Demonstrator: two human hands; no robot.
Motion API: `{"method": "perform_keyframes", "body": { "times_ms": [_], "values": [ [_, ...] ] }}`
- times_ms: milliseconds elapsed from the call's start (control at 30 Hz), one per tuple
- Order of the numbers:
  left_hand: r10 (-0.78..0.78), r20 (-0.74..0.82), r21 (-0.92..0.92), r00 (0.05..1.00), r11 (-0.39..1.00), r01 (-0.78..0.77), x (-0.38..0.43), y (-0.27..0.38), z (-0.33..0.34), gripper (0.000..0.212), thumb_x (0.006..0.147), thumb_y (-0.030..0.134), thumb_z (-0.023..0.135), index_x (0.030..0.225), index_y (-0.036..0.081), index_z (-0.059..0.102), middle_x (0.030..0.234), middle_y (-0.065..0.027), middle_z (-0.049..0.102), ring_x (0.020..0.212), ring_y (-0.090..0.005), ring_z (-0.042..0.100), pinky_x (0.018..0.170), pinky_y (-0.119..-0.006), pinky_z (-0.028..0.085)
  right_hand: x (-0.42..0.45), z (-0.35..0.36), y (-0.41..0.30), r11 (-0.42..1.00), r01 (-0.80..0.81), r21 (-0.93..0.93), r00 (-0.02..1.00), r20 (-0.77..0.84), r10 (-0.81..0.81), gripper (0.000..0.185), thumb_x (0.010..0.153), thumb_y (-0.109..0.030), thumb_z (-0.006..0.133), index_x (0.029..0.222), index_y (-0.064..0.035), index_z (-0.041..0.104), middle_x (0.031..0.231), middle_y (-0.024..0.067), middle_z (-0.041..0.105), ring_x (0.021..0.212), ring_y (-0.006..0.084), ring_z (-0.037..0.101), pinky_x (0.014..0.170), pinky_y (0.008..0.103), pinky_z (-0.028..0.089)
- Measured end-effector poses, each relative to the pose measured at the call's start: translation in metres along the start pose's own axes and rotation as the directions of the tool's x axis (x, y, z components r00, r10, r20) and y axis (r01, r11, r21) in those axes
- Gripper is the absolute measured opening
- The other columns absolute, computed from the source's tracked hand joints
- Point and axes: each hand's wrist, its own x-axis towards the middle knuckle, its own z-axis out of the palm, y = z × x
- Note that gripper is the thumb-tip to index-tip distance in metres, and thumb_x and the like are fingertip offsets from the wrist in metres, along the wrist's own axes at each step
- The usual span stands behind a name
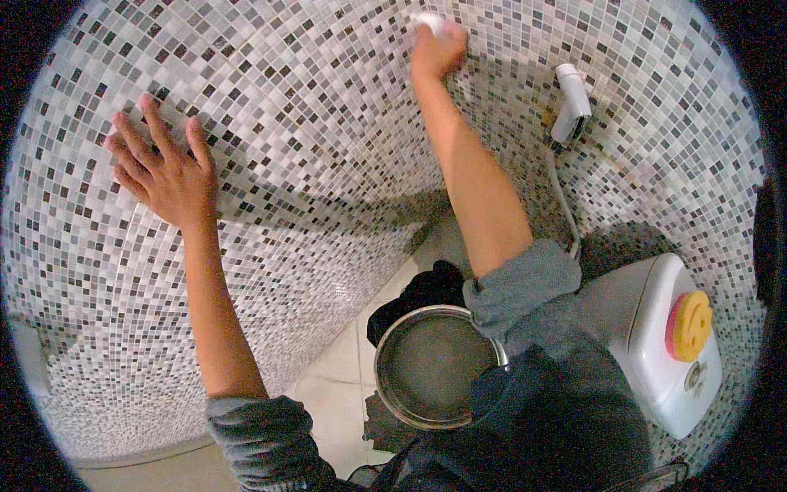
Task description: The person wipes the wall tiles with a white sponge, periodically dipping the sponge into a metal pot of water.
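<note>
My left hand [169, 166] lies spread on the mosaic-tiled wall [276, 123], palm to the tiles, fingers apart and holding nothing. High up near the wall corner, my right hand [444, 50] presses a white object [428, 23] against the small tiles. Blur and my own fingers hide most of that object, so I cannot tell exactly what it is. Below my right forearm is a round metal pan or basin [438, 369] of greyish, cloudy liquid, partly covered by my dark clothing.
Right of my right arm, a white bidet sprayer [572, 104] hangs on the wall, its hose [562, 197] running down. A yellow-and-pink smiley sponge [690, 327] rests on the white toilet tank [652, 369]. Dark cloth [424, 289] lies behind the pan, above the tiled floor [332, 381].
</note>
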Motion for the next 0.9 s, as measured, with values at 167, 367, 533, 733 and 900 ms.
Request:
{"method": "perform_keyframes", "body": {
  "times_ms": [167,367,533,733,900],
  "values": [
    [-0.013,0.035,0.026,0.999,1.0,0.012,-0.001,0.013,0.003,0.057,0.088,0.055,0.043,0.138,0.028,0.038,0.146,-0.0053,0.028,0.134,-0.0274,0.024,0.108,-0.041,0.018,0.017,-0.009,0.031,0.988,-0.08,-0.131,0.996,-0.056,0.073,0.038,0.06,-0.018,0.077,0.087,0.0017,0.058,0.088,0.0172,0.062,0.082,0.0317,0.059,0.078,0.0416,0.046],
    [0.011,-0.012,0.032,1.0,0.999,-0.011,-0.002,-0.001,-0.001,0.058,0.088,0.055,0.043,0.139,0.028,0.035,0.146,-0.0045,0.028,0.133,-0.0278,0.028,0.107,-0.042,0.02,-0.003,0.01,-0.027,0.982,0.187,0.027,0.974,0.125,-0.189,0.034,0.062,-0.01,0.072,0.09,0.0001,0.056,0.089,0.0161,0.061,0.085,0.0299,0.059,0.079,0.0393,0.046],
    [-0.008,0.057,0.08,0.998,0.997,0.003,-0.003,0.008,0.001,0.058,0.087,0.056,0.043,0.138,0.028,0.037,0.146,-0.0054,0.028,0.134,-0.0271,0.024,0.108,-0.041,0.019,0.003,-0.019,0.016,0.978,-0.115,-0.171,0.99,0.057,0.126,0.036,0.06,-0.013,0.073,0.09,0.0,0.058,0.092,0.0175,0.062,0.083,0.0299,0.061,0.075,0.0387,0.047],
    [0.006,-0.018,0.032,1.0,0.999,-0.005,-0.003,-0.002,0.0,0.057,0.089,0.055,0.041,0.139,0.027,0.036,0.146,-0.0048,0.028,0.133,-0.0272,0.027,0.108,-0.043,0.017,-0.003,0.013,-0.029,0.972,0.235,-0.02,0.955,0.189,-0.227,0.036,0.062,-0.015,0.074,0.091,-0.0005,0.058,0.09,0.0171,0.063,0.079,0.0314,0.061,0.074,0.0393,0.048],
    [-0.019,0.039,0.017,0.999,1.0,0.018,-0.001,0.005,0.0,0.058,0.087,0.056,0.043,0.138,0.028,0.038,0.146,-0.005,0.027,0.135,-0.0265,0.022,0.109,-0.041,0.012,0.007,-0.009,0.01,0.986,0.061,-0.157,0.995,0.087,-0.047,0.035,0.062,-0.016,0.074,0.091,-0.0022,0.058,0.088,0.0146,0.064,0.082,0.0302,0.06,0.077,0.0391,0.047]
  ]
}}
